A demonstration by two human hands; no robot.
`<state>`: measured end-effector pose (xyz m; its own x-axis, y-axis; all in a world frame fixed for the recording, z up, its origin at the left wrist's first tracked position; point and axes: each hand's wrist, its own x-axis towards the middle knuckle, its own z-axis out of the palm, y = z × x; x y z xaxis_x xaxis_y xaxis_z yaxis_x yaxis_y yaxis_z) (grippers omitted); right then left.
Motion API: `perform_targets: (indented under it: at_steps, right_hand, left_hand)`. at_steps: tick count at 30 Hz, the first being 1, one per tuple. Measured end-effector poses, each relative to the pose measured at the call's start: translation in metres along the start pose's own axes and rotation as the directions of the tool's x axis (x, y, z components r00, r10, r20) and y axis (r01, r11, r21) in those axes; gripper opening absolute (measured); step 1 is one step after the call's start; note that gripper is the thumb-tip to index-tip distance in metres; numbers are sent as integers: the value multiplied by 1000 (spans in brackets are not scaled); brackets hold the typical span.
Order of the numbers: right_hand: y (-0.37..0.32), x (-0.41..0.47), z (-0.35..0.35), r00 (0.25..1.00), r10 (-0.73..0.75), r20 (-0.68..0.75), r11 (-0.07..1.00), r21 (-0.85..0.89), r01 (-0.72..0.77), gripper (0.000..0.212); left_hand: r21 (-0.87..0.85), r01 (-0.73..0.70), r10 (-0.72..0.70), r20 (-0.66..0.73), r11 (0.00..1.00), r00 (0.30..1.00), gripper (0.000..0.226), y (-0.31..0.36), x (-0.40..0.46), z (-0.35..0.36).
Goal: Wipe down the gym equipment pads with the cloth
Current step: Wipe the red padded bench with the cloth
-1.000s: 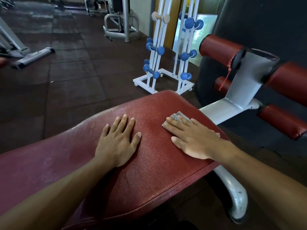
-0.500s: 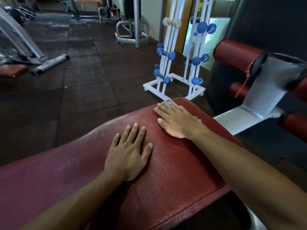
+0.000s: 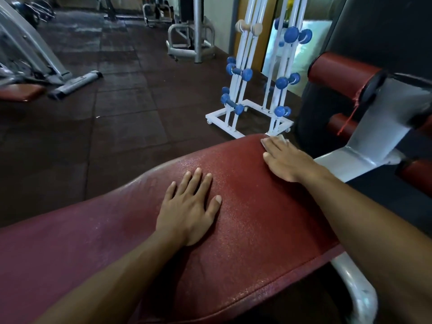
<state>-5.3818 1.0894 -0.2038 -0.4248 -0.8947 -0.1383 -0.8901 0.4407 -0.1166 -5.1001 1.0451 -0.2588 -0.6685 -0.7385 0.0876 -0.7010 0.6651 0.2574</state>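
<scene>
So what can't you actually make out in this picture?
- Cloth: mostly hidden under the right hand, head view; only a pale edge shows.
- Red bench pad: near end cut off by the frame's bottom and left edges.
- Roller pads: right ones cut off by the frame's right edge.

**Red bench pad: load status**

Red textured bench pad (image 3: 245,230) on white metal frame (image 3: 357,307). Left hand (image 3: 187,213) flat at centre, fingers spread. Right hand (image 3: 285,160) flat at 1 o'clock, pressing pale cloth (image 3: 281,138) at far edge.
</scene>
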Motion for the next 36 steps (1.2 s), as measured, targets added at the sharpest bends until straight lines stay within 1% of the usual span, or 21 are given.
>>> perform_targets:
  at_steps: [2,4,7,9,11,13,17,20,22,24,26,27,28,30,31,33,35,36]
  right_hand:
    - [9,-37,6,998,-67,9,994,-81,68,68]
    - [14,-85,15,992,-125,11,983,-134,125,68]
    - [4,-129,18,989,-132,64,978,-154,141,66]
    - [-11,-125,19,993,-99,59,987,-120,106,61]
    - [-33,-106,24,996,-88,-1,992,-90,88,58]
    - [-62,-88,31,997,-75,-26,996,-50,73,58]
    - [-120,-89,47,996,-92,-17,994,54,93,59]
    - [-137,-115,51,996,-90,14,985,149,87,58]
    - [-137,-131,48,994,-92,50,989,120,86,58]
    - [-131,-138,42,993,-100,66,995,18,99,59]
    - [-122,-135,38,991,-121,64,987,-93,127,60]
    - [-116,-133,37,989,-134,64,985,-105,140,60]
    - [-112,-131,36,988,-137,69,987,-80,142,61]
    - [-109,-127,36,989,-121,81,992,-36,124,62]
    - [-110,-126,36,991,-112,79,992,-52,117,63]
    - [-117,-126,36,993,-113,30,989,-89,115,65]
    - [-123,-123,37,993,-120,-21,989,-86,118,64]
    - [-125,-122,39,993,-119,-17,990,-78,118,63]
  left_hand:
    - [2,1,-1,-8,1000,1000,67,0,0,0]
    - [3,1,-1,-13,1000,1000,67,1,-1,1]
    - [7,6,-6,-12,1000,1000,67,1,0,2]
    - [13,3,-3,8,1000,1000,68,1,-1,1]
    - [18,5,-5,9,1000,1000,68,2,-1,0]
    - [22,8,-8,1,1000,1000,68,3,-1,-1]
    - [-6,5,-5,-4,1000,1000,62,0,-4,0]
    - [-81,-4,3,-17,997,1000,61,-3,-5,-4]
    - [-162,-42,37,-34,986,999,62,-5,-9,-9]
    - [-226,-96,88,-49,969,995,61,-10,-16,-14]
    - [-192,-99,90,-54,976,994,59,-22,-28,-17]
    - [-143,-75,69,-46,987,997,59,-29,-34,-17]
    - [-100,-43,40,-29,994,999,60,-36,-39,-17]
    - [-74,15,-15,10,997,1000,62,-44,-46,-17]
    - [-71,25,-23,19,997,1000,63,-45,-47,-17]
    - [-46,16,-15,12,999,1000,62,-44,-45,-15]
    - [-22,11,-11,-2,1000,1000,62,-42,-45,-13]
    - [-21,12,-12,-2,1000,1000,62,-42,-46,-13]
